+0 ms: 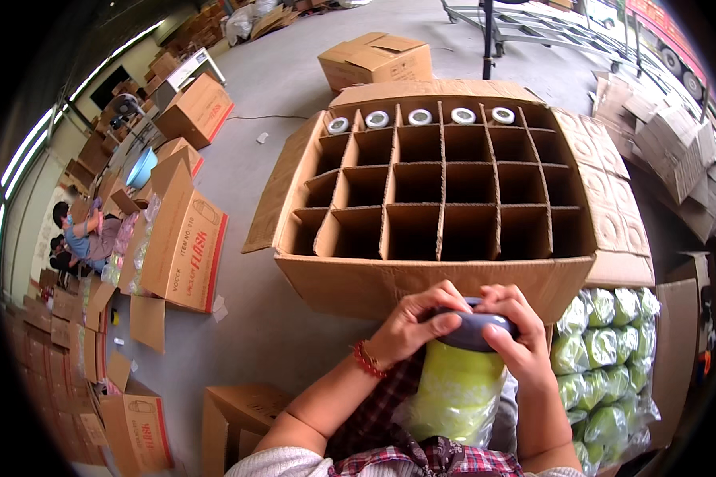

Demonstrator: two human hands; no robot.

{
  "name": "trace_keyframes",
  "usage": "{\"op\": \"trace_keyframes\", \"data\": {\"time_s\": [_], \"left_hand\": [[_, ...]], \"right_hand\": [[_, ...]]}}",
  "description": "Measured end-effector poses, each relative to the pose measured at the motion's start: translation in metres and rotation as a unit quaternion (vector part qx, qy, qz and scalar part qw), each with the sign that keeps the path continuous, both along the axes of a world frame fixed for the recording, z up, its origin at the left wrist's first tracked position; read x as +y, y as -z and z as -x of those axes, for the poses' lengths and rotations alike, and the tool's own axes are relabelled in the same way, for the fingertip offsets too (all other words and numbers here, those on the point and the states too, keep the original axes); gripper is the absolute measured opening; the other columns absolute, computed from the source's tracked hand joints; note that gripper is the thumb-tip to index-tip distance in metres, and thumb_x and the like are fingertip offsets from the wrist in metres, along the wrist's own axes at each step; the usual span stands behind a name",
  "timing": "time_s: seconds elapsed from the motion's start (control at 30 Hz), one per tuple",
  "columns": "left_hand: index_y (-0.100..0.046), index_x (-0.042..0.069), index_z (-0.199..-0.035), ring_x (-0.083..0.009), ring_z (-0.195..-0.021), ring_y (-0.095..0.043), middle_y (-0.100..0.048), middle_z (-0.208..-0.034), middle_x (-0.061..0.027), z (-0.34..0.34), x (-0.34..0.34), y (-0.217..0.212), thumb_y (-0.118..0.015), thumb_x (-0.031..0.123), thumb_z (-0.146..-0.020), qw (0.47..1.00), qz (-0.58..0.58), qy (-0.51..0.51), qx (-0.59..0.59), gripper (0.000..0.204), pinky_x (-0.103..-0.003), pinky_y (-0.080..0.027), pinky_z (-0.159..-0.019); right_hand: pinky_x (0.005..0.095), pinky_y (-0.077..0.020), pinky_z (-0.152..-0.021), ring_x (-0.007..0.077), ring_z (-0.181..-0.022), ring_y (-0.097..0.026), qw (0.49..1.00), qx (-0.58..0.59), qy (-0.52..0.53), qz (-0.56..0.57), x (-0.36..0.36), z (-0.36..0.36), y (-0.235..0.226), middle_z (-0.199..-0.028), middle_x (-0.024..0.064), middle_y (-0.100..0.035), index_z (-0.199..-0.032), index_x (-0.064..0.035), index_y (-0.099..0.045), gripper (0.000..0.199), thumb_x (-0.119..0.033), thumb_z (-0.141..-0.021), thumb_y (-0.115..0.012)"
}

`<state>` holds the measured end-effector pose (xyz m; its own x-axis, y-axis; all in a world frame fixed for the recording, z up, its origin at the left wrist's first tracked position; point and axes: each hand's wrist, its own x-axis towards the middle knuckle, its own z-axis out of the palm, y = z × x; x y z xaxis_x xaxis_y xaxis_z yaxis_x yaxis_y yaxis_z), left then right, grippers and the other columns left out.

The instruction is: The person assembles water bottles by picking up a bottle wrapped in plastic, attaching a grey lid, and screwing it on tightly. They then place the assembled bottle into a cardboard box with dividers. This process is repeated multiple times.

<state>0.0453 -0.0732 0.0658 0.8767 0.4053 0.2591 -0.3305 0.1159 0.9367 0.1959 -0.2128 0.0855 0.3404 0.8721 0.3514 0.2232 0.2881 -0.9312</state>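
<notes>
A yellow-green flask (456, 389) in a clear plastic bag stands upright against my lap. Its wide dark grey lid (476, 332) is at the top, between my hands. My left hand (423, 319) grips the lid's left side, thumb on the rim and fingers bent over the top. On the right side, my right hand (520, 338) closes around the same lid, thumb pressed to its front. Just beyond them is a large open carton (429, 288) with cardboard dividers (444, 166). Several round white-rimmed tops (419, 118) show in its back row of cells; the nearer cells look dark inside.
Bagged green flasks (605, 350) stand in rows at my right. Printed cartons (184, 246) line the left, where another person (87, 230) sits. A closed box (374, 62) lies beyond the carton; flattened cardboard (676, 147) is piled at the far right, below a metal cart (549, 36).
</notes>
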Motion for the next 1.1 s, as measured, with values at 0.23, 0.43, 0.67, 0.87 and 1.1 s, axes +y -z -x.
{"op": "trace_keyframes", "data": {"time_s": [0.23, 0.43, 0.67, 0.87, 1.1], "left_hand": [[-0.066, 0.007, -0.099, -0.0212, -0.084, -0.057, -0.060, -0.091, -0.0062, -0.023, -0.050, -0.055, -0.066, 0.026, -0.090, 0.866, -0.431, -0.213, 0.136, 0.022, -0.034, -0.039, -0.082], [-0.067, 0.004, -0.108, -0.0226, -0.104, -0.059, -0.067, -0.103, -0.0091, -0.007, 0.004, -0.037, -0.062, 0.032, -0.092, 0.982, -0.182, 0.034, 0.039, 0.032, -0.040, -0.033, -0.105], [-0.066, 0.003, -0.105, -0.0246, -0.094, -0.059, -0.066, -0.100, -0.0118, -0.007, -0.025, -0.047, -0.067, 0.022, -0.089, 0.938, -0.314, -0.115, 0.085, 0.025, -0.038, -0.043, -0.086], [-0.063, 0.005, -0.105, -0.0266, -0.091, -0.059, -0.062, -0.099, -0.0094, -0.024, -0.070, -0.060, -0.063, 0.025, -0.089, 0.812, -0.511, -0.256, 0.122, 0.026, -0.040, -0.040, -0.087], [-0.069, 0.003, -0.106, -0.0204, -0.103, -0.063, -0.070, -0.102, -0.0084, -0.006, 0.002, -0.041, -0.061, 0.026, -0.094, 0.986, -0.154, 0.032, 0.052, 0.027, -0.037, -0.037, -0.104]], "right_hand": [[0.0502, -0.0295, -0.110, 0.0314, -0.123, -0.043, 0.849, 0.431, -0.216, -0.217, 0.022, -0.014, 0.099, -0.098, 0.0052, -0.053, -0.090, -0.0114, -0.067, 0.029, -0.039, -0.083, -0.068], [0.0487, -0.0401, -0.099, 0.0357, -0.114, -0.055, 0.958, 0.251, -0.137, 0.021, -0.003, -0.039, 0.015, -0.090, 0.0119, -0.062, -0.086, -0.0029, -0.058, 0.028, -0.029, -0.085, -0.068], [0.0417, -0.0351, -0.103, 0.0257, -0.113, -0.047, 0.926, 0.357, -0.084, -0.086, 0.010, -0.004, 0.052, -0.093, 0.0076, -0.053, -0.090, -0.0097, -0.046, 0.042, -0.045, -0.084, -0.068], [0.0411, -0.0336, -0.106, 0.0255, -0.117, -0.044, 0.831, 0.498, -0.202, -0.144, 0.018, -0.012, 0.082, -0.087, 0.0035, -0.049, -0.084, -0.0119, -0.046, 0.043, -0.044, -0.075, -0.073], [0.0361, -0.0428, -0.094, 0.0261, -0.107, -0.057, 0.996, 0.030, -0.073, 0.042, -0.005, -0.019, -0.002, -0.099, 0.0125, -0.059, -0.106, 0.0043, -0.063, 0.049, -0.036, -0.079, -0.072]]}}
